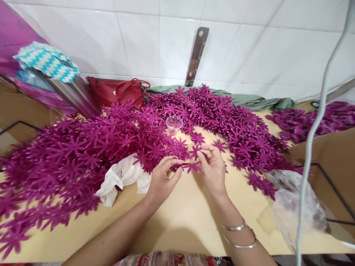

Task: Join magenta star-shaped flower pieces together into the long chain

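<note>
My left hand (165, 178) is closed, its thumb and fingers pinching a magenta flower-shaped piece (177, 167) seen nearly edge-on. To its right, my right hand (213, 167) pinches at another magenta flower piece (195, 151), the fingertips partly covering it. Between the two hands a further flower piece (192, 167) shows, its narrow petals spread; which hand bears it I cannot tell. Just beyond the fingers, loose flower pieces (198, 138) lie on the tan table top (177, 214). A small clear plastic cup (174, 125) stands among them.
Heaps of magenta flower pieces (74, 151) spread left and right (246, 136). A crumpled white cloth (122, 177) lies left of my hands. A clear plastic bag (299, 203) and a hanging cable (307, 144) are at right. A red handbag (111, 91) rests by the tiled wall (138, 44).
</note>
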The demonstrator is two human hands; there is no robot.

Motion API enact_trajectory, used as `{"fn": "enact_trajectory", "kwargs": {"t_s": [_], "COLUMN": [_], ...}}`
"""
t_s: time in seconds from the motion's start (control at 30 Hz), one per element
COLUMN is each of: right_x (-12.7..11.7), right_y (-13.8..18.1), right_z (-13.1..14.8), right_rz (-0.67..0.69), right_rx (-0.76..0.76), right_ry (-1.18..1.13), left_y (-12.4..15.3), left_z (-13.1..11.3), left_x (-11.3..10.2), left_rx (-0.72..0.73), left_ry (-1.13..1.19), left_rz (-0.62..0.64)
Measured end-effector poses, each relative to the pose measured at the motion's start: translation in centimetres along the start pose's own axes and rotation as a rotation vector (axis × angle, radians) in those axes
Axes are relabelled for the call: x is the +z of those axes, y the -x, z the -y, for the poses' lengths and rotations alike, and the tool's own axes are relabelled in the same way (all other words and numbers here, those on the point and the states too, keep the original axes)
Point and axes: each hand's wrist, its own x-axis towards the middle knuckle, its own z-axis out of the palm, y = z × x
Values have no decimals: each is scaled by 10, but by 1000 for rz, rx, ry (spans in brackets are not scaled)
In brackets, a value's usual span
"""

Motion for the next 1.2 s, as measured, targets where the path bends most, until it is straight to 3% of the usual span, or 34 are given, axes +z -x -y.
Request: {"fn": "enact_trajectory", "kwargs": {"t_s": [0.1,0.27,0.47,0.57,0.67,0.8,1.03,1.2], "right_x": [0,1,9,11,11,8,8,10], "right_y": [0,2,11,15,15,13,16,18], "right_z": [5,13,9,5,4,4,8,10], "right_rz": [-40,-85,260,346,354,356,403,312], "right_rx": [-27,-72,84,105,77,51,-35,-72], "right_ry": [7,67,-49,-38,29,103,239,287], "left_y": [0,0,-1,-1,0,-1,-2,-3], "left_z": [-2,0,7,12,14,11,7,4], "left_x": [0,-4,-4,-2,-1,-2,-2,-3], "left_rx": [33,4,-47,-45,-58,-125,-121,-114], "left_ry": [-81,-50,43,103,126,125,103,93], "left_rz": [56,-11,-74,-127,-146,-97,-21,-16]}}
